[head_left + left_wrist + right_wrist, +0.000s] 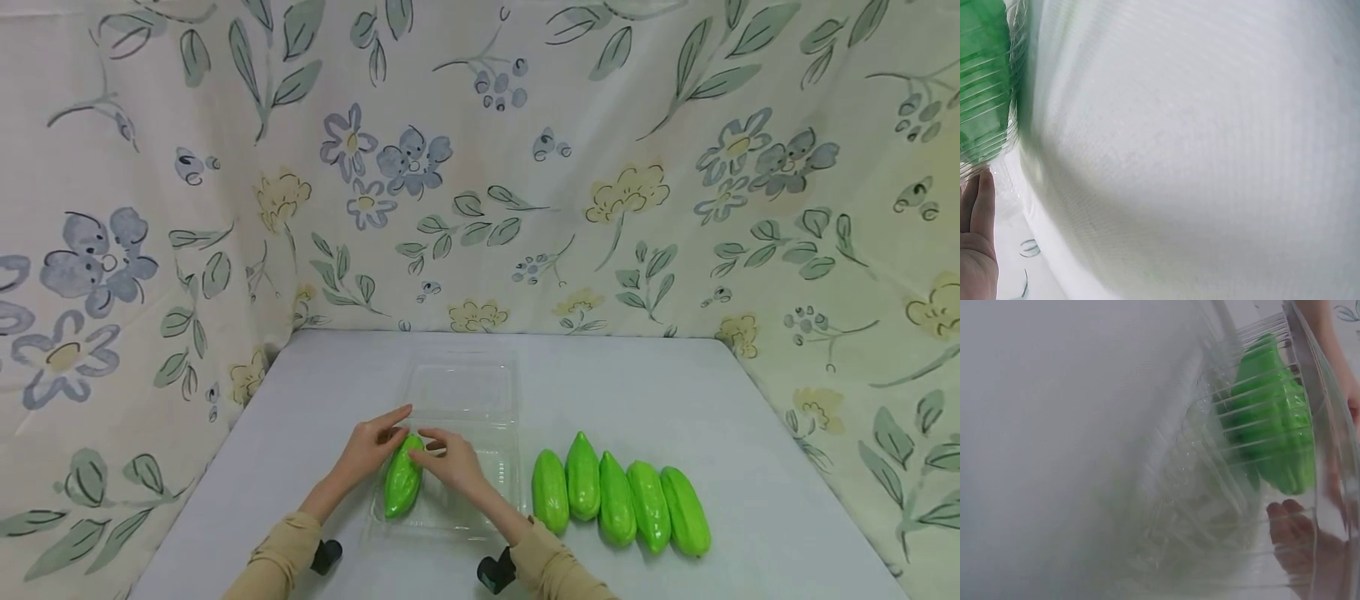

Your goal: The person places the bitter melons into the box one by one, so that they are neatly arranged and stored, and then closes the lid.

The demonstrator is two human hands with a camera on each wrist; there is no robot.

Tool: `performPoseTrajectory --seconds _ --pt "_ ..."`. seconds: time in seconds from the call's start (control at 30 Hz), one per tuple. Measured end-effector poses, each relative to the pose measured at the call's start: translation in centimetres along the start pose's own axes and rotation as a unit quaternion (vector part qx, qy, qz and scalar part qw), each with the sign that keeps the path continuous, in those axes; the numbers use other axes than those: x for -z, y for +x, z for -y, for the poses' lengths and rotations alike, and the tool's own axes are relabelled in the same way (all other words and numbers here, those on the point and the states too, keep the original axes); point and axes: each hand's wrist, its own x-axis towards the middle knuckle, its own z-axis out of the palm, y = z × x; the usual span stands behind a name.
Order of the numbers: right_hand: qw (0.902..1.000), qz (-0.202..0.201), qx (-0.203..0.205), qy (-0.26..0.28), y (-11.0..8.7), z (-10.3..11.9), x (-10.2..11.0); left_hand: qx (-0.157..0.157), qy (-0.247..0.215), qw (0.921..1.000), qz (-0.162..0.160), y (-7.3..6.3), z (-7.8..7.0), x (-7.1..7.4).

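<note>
A shiny green gourd-like vegetable (403,479) with tapered ends lies along the left side of a clear plastic clamshell box (465,527). My left hand (372,446) is at its upper left, index finger stretched out past the upper end and thumb close to it. From the right, my right hand (453,462) reaches over the box, thumb overlapping the vegetable's upper part in the head view. Seen through the ribbed wall in the right wrist view, the fingers (1290,531) are a little apart from the vegetable (1275,419). Straight left fingers (984,203) show by the box wall in the left wrist view.
The box's lid (461,390) lies folded back behind its base. Several more green vegetables (617,500) lie in a row on the white table (750,467) to the right of the box. A floral curtain (480,167) hangs behind and beside the table.
</note>
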Motion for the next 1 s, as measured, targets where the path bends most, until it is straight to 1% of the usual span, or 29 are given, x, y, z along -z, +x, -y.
performPoseTrajectory --seconds 0.23,0.53,0.87,1.0 --pt "0.9995 0.03 0.002 -0.003 -0.2 0.2 1.0 0.003 0.008 1.0 0.003 0.0 0.1 0.0" --pt "0.9985 0.052 0.005 -0.017 -0.1 0.4 2.1 -0.006 0.018 0.9998 -0.001 0.2 -0.1 0.3" --pt "0.9969 0.071 0.011 -0.034 -0.4 0.8 3.7 0.004 0.004 1.0 0.002 0.2 0.2 0.2" --pt "0.9963 0.072 0.016 -0.043 -0.5 0.7 4.5 0.014 0.004 0.9999 0.002 0.1 0.2 0.2"
